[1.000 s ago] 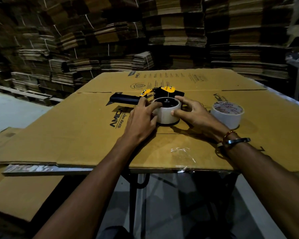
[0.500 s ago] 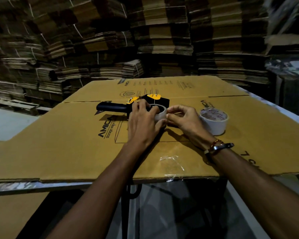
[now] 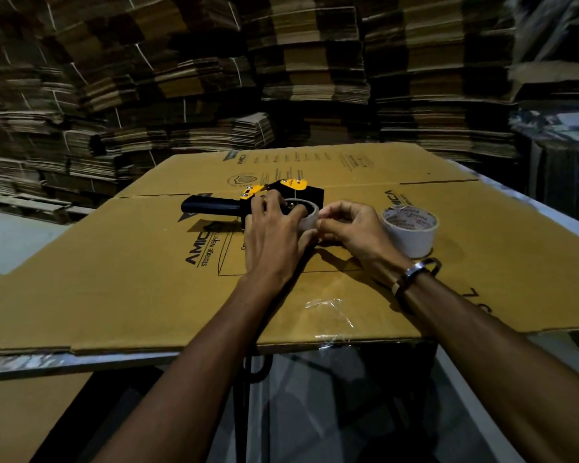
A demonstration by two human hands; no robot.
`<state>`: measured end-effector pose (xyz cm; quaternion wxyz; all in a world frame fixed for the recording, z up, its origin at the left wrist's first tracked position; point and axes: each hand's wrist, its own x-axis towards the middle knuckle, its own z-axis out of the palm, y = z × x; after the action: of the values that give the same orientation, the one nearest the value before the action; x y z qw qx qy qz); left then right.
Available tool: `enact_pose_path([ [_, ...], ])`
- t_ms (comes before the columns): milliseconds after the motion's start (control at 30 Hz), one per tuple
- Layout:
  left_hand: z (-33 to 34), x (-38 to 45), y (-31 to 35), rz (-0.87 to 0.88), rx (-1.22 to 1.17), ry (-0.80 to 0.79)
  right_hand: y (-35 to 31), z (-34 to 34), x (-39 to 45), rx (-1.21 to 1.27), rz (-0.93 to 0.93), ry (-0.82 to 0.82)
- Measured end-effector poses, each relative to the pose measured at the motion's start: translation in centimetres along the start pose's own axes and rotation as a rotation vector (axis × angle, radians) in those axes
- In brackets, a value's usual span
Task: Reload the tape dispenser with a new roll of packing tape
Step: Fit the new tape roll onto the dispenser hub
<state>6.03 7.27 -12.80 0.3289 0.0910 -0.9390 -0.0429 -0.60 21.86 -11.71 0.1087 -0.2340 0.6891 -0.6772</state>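
Note:
A black and yellow tape dispenser (image 3: pixel 281 192) lies on its side on a flattened cardboard sheet (image 3: pixel 131 279), handle pointing left. A pale tape roll (image 3: pixel 310 213) sits on the dispenser's hub. My left hand (image 3: pixel 274 235) rests over the roll's near left side and grips it. My right hand (image 3: pixel 351 228) pinches at the roll's right edge with thumb and fingertips together; what it pinches is too small to tell. A second white tape roll (image 3: pixel 411 233) with red print inside stands just right of my right hand.
Crumpled clear tape scraps (image 3: pixel 330 309) lie near the sheet's front edge. The sheet overhangs a table whose metal edge (image 3: pixel 30 362) shows at the lower left. Tall stacks of flattened cartons (image 3: pixel 281 78) fill the background. More cardboard (image 3: pixel 30 412) lies low at the left.
Both hands closed in on the roll on the dispenser. My right hand went from lying flat beside the roll to pinching at its edge. The camera view shifted slightly.

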Motion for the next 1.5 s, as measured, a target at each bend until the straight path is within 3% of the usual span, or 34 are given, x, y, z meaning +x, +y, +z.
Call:
enact_pose_path([
  [67, 0.0, -0.1, -0.3, 0.009, -0.018, -0.007, -0.1, 0.0, 0.2, -0.048, -0.030, 0.054],
  [400, -0.3, -0.3, -0.9, 0.030, -0.081, -0.052, -0.3, 0.0, -0.3, -0.031, -0.022, -0.093],
  [567, -0.4, -0.1, -1.4, 0.015, -0.166, -0.076, 0.3, 0.4, 0.9, -0.085, -0.049, 0.110],
  [833, -0.3, 0.0, -1.6, 0.006, -0.168, -0.074, 0.3, 0.2, 0.3, -0.047, -0.043, -0.080],
  [900, -0.2, 0.0, -1.7, 0.007, -0.185, -0.075, 0.1, 0.3, 0.2, -0.040, -0.070, -0.036],
  [1033, -0.5, 0.1, -2.2, 0.001, -0.380, -0.128, 0.2, 0.1, 0.7, -0.163, -0.128, 0.079],
  [1200, -1.9, 0.5, -5.2, -0.061, -0.744, -0.361, 0.7, 0.3, 0.9, -0.439, -0.284, -0.123],
  [1300, -2.0, -0.4, -5.2, -0.097, -0.741, -0.232, 0.8, 0.3, 0.9, -0.435, -0.289, -0.150],
  [1400, -1.9, -1.2, -4.8, -0.138, -0.532, 0.000, 0.8, 0.4, 0.8, -0.424, -0.291, -0.183],
  [1500, -2.1, -2.0, -3.8, -0.070, -0.388, -0.043, 0.8, 0.6, 0.9, -0.428, -0.310, -0.187],
])
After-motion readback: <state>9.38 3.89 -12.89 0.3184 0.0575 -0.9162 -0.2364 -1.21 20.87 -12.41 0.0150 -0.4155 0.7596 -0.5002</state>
